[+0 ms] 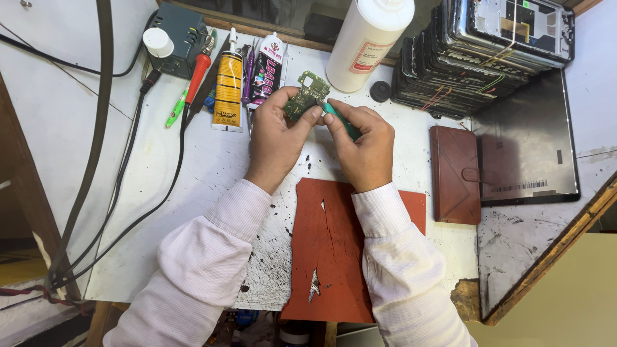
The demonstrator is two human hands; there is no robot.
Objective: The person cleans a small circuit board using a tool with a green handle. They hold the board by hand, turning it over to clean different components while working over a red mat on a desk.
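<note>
Green circuit board (305,95), upper centre of frame: pinched in left hand (276,138) fingers, tilted face-up for access. Right hand (366,148) closed around teal-handled tool (340,119), tip touching board. Below: torn red mat (334,250). Upper left: glue tubes (228,90).

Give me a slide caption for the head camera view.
Left hand holds a green circuit board while right hand works it with a teal-handled tool.

Repair workshop: stacked phone frames (488,51), soldering iron (198,71).
</note>
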